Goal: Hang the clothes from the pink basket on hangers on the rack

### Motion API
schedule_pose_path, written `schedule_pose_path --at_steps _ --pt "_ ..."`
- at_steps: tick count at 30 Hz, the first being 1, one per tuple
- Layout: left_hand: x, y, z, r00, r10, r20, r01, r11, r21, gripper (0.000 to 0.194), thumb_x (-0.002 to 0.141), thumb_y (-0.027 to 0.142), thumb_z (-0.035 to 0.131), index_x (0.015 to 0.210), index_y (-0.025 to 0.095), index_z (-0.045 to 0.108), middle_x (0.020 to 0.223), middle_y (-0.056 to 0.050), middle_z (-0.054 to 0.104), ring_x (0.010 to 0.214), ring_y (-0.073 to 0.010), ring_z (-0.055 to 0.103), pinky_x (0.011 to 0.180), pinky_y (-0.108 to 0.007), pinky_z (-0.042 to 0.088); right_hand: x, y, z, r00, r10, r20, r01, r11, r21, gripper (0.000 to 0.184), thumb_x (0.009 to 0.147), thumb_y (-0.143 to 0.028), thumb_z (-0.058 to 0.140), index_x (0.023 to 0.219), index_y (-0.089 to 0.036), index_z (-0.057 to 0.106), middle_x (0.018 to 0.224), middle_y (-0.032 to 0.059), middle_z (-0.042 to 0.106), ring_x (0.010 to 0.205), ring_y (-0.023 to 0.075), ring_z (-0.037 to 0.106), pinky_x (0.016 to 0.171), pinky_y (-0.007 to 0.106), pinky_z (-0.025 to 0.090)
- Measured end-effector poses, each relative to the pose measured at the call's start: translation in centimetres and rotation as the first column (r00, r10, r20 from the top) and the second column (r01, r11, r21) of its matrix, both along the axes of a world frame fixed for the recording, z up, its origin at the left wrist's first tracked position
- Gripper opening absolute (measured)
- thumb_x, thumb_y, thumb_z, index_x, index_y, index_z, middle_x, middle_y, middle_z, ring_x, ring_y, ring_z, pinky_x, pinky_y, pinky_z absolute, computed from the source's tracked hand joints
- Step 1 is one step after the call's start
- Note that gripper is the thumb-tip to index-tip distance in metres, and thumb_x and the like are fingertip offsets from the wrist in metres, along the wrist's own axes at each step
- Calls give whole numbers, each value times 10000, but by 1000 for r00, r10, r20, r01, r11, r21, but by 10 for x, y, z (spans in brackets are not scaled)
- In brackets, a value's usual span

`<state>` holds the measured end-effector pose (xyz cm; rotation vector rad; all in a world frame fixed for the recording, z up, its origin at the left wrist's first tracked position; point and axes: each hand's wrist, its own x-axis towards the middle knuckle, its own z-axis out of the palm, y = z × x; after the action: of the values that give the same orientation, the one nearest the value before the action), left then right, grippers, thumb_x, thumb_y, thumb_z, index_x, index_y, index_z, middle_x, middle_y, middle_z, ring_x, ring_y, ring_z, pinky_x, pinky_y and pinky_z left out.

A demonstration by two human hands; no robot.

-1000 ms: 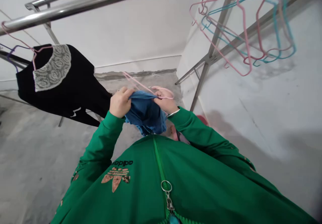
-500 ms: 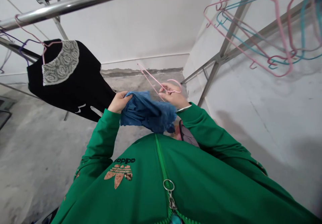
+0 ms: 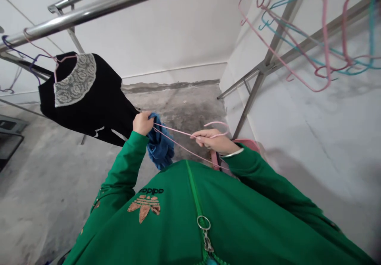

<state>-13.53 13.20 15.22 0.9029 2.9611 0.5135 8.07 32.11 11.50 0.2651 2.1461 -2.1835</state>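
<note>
My left hand (image 3: 143,122) is closed on a bunched blue garment (image 3: 160,147), which hangs down from the fingers in front of my green jacket. A pink clothes hanger (image 3: 181,145) stretches between my hands. My right hand (image 3: 214,140) pinches it just below the hook, and the hook curves up over the fingers. The hanger's far end meets the garment at my left fingers; whether it lies inside the cloth I cannot tell. Its other end reaches down past my right wrist.
A black top with a lace collar (image 3: 76,84) hangs at the left from a metal rail (image 3: 98,12). Several pink and blue hangers (image 3: 326,46) hang at the upper right beside a metal frame (image 3: 264,68). A pink container (image 3: 248,144) stands below my right forearm.
The hanger has turned from pointing up and away to lying across between my hands, its end now at the garment. The cloth has dropped from a spread to a hanging bunch.
</note>
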Motion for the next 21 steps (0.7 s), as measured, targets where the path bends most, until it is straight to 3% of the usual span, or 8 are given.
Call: schedule_pose_path --at_steps 4,7,13,15,16,18,20,21 --pt "38 20 -4 979 -191 -69 173 962 -212 305 795 139 461 997 191 684 980 -99 683 919 -239 626 724 -298 457 -47 -25 -14 987 -122 -109 128 991 50 183 730 -243 495 771 -136 638 531 -34 513 496 76 431 515 220 338" --pt "57 28 -9 954 -289 -81 256 925 -279 322 816 127 439 1047 182 656 969 -111 643 865 -240 607 687 -314 456 -74 -34 -19 968 -172 -183 191 978 88 128 691 -194 483 634 -150 588 509 -35 506 534 88 459 570 230 367" --pt "46 21 -2 852 -433 -293 396 900 -180 323 818 85 438 1015 213 660 1069 -138 575 1074 -293 512 912 -451 390 -83 -8 -12 950 -94 -297 132 985 110 158 703 -270 523 739 -147 615 535 -23 539 534 102 483 567 243 387" --pt "40 18 0 854 -455 -252 414 888 -198 285 829 103 441 992 210 649 1042 -124 585 1042 -281 537 913 -444 387 -81 4 -5 949 -46 -312 109 976 190 196 724 -292 534 820 -146 624 582 -7 570 572 118 521 595 256 419" --pt "37 16 -1 864 -456 -212 415 885 -213 258 833 114 440 973 198 639 1002 -117 593 982 -264 562 879 -414 408 -79 9 -2 937 -71 -342 159 958 239 217 740 -308 545 868 -150 623 629 5 592 617 130 545 632 271 441" --pt "34 14 -3 899 -404 -170 371 908 -196 211 836 134 440 952 179 612 941 -104 602 876 -232 589 781 -344 438 -74 14 -2 851 -237 -469 413 853 319 253 776 -349 568 948 -167 607 762 37 619 751 166 575 746 323 469" --pt "30 11 -6 932 -301 -199 289 953 -88 171 840 155 443 934 172 584 925 -97 608 857 -217 595 728 -301 441 -65 12 -10 689 -383 -616 678 641 360 230 814 -388 569 923 -188 594 841 64 605 844 196 562 833 370 456" --pt "28 10 -6 942 -255 -219 258 966 -16 152 846 167 440 918 171 574 904 -93 610 855 -214 595 722 -292 442 -60 9 -19 649 -386 -655 730 560 393 211 831 -400 559 875 -196 589 829 69 593 844 202 552 839 376 451"
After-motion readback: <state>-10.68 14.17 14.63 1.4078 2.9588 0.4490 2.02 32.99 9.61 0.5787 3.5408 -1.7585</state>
